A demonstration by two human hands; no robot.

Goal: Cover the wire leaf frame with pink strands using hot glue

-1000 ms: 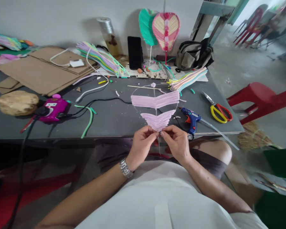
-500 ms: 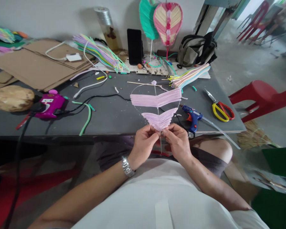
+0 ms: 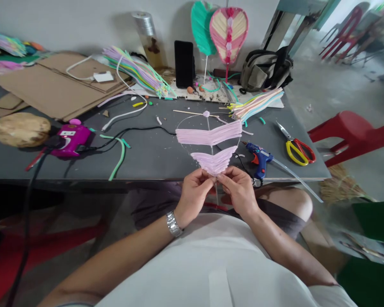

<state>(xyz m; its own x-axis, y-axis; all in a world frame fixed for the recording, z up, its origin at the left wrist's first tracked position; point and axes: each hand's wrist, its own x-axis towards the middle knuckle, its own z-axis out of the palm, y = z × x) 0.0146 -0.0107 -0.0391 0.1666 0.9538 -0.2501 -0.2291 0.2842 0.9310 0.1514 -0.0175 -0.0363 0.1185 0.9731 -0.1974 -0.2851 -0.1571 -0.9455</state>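
Note:
A hand fan (image 3: 211,136) with a thin wire frame is held upright over the table's front edge. Two bands of lilac pipe cleaners cross it in a V, with open wire between them and above. At its pointed lower end, my left hand (image 3: 193,192) pinches the left side, a steel watch on that wrist. My right hand (image 3: 240,192) pinches the same tip from the right, its fingertips close to the left ones. The fan's thin stem drops below both hands. Close to the fan's right lies a blue glue gun (image 3: 259,160) with a clear glue stick in its back.
Scissors (image 3: 297,147) lie at the table's right. Pipe cleaner bundles (image 3: 257,104) are behind the fan. A magenta power socket (image 3: 70,138) with black cables, cardboard (image 3: 57,89), and a phone (image 3: 184,64) are on the table (image 3: 147,162). Finished fans (image 3: 228,34) lean at the wall.
The view has shifted slightly, so the table items appear a little further right. Both hands keep their pinch on the fan, which has barely moved.

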